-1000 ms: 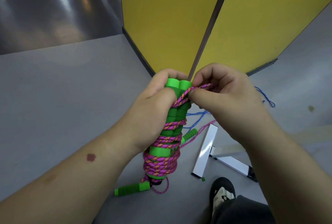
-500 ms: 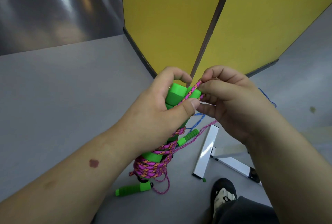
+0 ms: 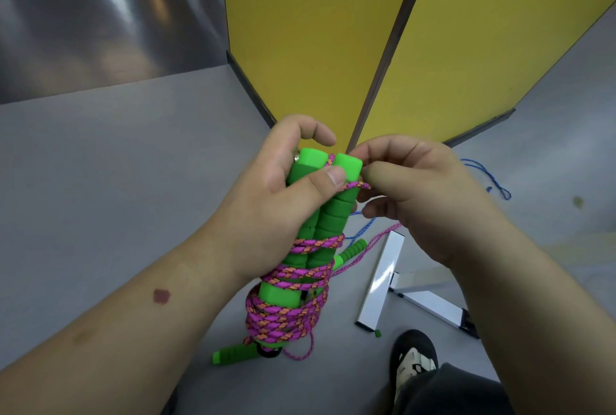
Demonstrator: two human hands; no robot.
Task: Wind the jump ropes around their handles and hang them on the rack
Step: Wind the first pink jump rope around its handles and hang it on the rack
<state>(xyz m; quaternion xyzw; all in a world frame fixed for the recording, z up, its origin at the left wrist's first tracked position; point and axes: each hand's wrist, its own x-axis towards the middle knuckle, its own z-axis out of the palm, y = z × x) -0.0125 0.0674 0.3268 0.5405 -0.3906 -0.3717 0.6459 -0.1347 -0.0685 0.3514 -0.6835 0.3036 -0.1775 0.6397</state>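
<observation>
Standing behind, the yellow panels fill the upper frame. At centre the left hand is wrapped around the green handles; the right hand pinches the pink rope. If this pinch slackens, the loose lower coils may slide off.

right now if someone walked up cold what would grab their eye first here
Dead centre, the pair of bright green handles, half wound in pink rope, clamped in the left hand while the right hand pinches a strand at the top. Behind them two big yellow panels fill the upper frame. On the grey floor below lie more green handles and a loose blue rope.
</observation>
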